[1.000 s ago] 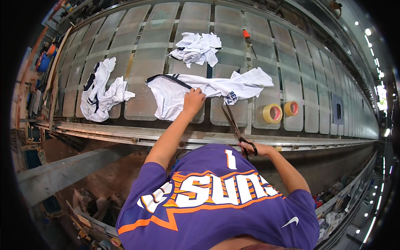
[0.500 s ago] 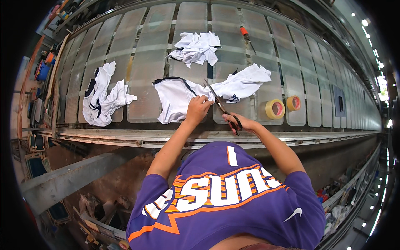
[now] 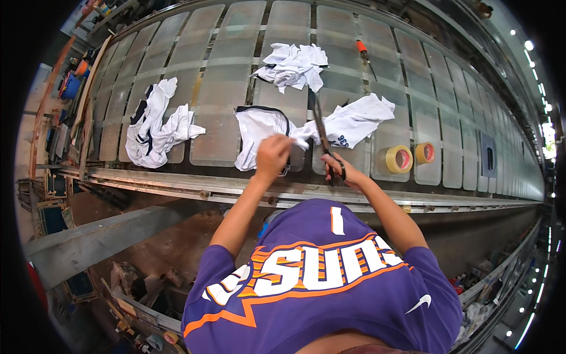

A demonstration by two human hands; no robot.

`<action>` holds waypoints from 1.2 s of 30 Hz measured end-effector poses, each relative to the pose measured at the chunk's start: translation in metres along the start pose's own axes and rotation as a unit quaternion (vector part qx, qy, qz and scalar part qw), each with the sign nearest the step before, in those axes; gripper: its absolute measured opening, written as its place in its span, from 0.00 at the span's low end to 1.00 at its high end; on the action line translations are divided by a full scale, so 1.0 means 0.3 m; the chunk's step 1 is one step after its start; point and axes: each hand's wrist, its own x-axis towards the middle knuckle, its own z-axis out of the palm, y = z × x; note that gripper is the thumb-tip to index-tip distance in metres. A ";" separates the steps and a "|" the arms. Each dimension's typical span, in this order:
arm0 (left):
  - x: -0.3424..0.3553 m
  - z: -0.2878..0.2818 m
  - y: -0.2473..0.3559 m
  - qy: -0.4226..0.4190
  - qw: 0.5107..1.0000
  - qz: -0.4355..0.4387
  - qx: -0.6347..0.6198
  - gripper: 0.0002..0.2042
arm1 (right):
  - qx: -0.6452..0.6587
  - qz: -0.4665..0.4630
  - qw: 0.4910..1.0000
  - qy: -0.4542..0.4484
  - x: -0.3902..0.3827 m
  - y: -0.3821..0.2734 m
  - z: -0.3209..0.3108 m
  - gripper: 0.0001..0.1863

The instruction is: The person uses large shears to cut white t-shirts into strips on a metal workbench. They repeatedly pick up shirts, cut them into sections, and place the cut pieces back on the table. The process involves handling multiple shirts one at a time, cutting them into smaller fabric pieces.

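Note:
A white cloth piece with dark trim lies before me, its right end reaching toward another white piece with dark printing. Slightly blurred, my left hand is closed over the right part of the trimmed cloth, fingertips at its fabric. Dark-handled scissors are gripped in my right hand. Their blades point away from me, between the two pieces, and appear nearly together. Whether they touch fabric is unclear.
Farther back sits a heap of white cloth scraps; a crumpled white garment lies left. Tape rolls rest at right, with a red-handled pointed tool behind. A metal rail borders the panelled table nearest me.
The view has shifted, so the tabletop things appear farther right. My left hand has drawn left, away from the scissors. The scissor blades have turned more upright in view and come closer together.

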 end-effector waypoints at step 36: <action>0.025 0.014 -0.226 0.174 0.859 -0.424 -0.230 0.11 | 0.045 -0.182 0.911 0.368 -0.253 0.196 -0.174 0.19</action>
